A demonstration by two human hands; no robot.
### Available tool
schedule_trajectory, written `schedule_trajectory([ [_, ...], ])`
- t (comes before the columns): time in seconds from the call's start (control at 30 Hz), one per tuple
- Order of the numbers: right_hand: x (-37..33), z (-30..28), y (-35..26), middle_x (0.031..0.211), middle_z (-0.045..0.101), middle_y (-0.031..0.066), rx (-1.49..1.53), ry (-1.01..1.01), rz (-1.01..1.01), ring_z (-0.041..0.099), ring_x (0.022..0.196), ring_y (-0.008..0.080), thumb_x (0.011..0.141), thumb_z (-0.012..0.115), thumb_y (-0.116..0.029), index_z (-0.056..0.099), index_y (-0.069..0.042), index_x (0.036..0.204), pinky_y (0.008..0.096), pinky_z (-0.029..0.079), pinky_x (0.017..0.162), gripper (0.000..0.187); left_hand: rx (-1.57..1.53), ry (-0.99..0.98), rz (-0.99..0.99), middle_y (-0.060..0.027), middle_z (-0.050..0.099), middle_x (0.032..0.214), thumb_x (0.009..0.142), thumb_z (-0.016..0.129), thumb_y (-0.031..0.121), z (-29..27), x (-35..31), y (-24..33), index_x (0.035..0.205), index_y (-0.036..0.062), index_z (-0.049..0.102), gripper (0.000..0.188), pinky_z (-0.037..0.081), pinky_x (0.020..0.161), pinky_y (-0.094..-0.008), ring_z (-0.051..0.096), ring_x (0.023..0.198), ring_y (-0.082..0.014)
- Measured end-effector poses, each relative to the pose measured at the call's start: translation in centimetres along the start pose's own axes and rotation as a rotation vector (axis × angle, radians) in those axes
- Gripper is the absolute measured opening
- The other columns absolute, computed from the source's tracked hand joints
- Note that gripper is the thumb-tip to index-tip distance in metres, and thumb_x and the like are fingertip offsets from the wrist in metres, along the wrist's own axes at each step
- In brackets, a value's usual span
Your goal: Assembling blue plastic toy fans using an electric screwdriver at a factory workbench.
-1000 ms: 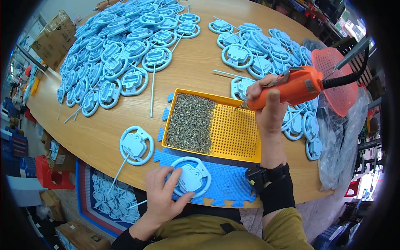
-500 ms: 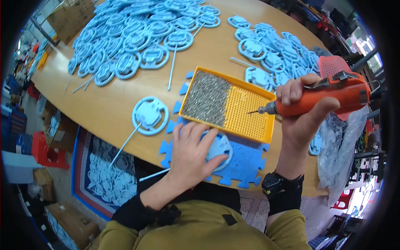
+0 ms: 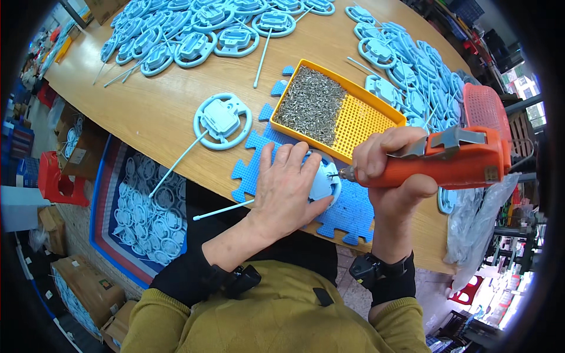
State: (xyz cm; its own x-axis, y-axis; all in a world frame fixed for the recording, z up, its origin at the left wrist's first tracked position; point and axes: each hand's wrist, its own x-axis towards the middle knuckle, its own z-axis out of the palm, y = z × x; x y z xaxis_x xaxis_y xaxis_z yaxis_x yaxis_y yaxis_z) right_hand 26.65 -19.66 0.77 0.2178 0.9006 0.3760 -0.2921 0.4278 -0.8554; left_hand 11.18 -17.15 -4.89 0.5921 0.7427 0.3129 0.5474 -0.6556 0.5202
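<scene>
Spread across a light-blue plastic toy steering wheel, my left hand grips it against the blue foam mat, thumb at its near side and fingers over the far rim. A thin stick sticks out to the left from beneath that hand, which hides much of the wheel. My right hand is wrapped around an orange-red electric screwdriver, held nearly level. Its bit points left and reaches the wheel's right part; whether a screw is at the tip I cannot tell.
Just beyond the hands stands a yellow tray partly filled with small screws. Another wheel with a stick lies to the left. Piles of wheels cover the far table. A red mesh basket and plastic wrap are at right.
The screwdriver has come left and down from above the screw tray to the wheel under my left hand. The view has shifted, so the table things appear higher.
</scene>
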Motion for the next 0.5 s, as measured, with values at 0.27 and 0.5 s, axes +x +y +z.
schedule_trajectory([
  [0.27, 0.4, 0.5, 0.5, 0.065, 0.054, 0.0048, -0.046, -0.062, 0.04, 0.055, 0.059, 0.0152, 0.069, 0.076, -0.056, 0.051, -0.003, 0.093, 0.0248, 0.043, 0.049, 0.064, -0.013, -0.001, 0.003, -0.0138, 0.047, 0.107, 0.062, 0.079, 0.032, 0.0, 0.0, -0.2, 0.111, 0.0049, 0.052, 0.063, 0.031, 0.094, -0.0453, 0.047, 0.102, -0.0304],
  [0.5, 1.2, 0.6, 0.6, 0.06, 0.046, 0.002, -0.145, -0.072, 0.049, 0.046, 0.049, 0.0131, 0.073, 0.063, -0.066, 0.047, -0.006, 0.09, 0.0252, 0.039, 0.044, 0.064, -0.016, 0.038, 0.033, -0.0139, 0.047, 0.105, 0.06, 0.079, 0.031, 0.0, 0.3, -0.2, 0.11, 0.0051, 0.053, 0.062, 0.034, 0.091, -0.0441, 0.047, 0.1, -0.0308],
])
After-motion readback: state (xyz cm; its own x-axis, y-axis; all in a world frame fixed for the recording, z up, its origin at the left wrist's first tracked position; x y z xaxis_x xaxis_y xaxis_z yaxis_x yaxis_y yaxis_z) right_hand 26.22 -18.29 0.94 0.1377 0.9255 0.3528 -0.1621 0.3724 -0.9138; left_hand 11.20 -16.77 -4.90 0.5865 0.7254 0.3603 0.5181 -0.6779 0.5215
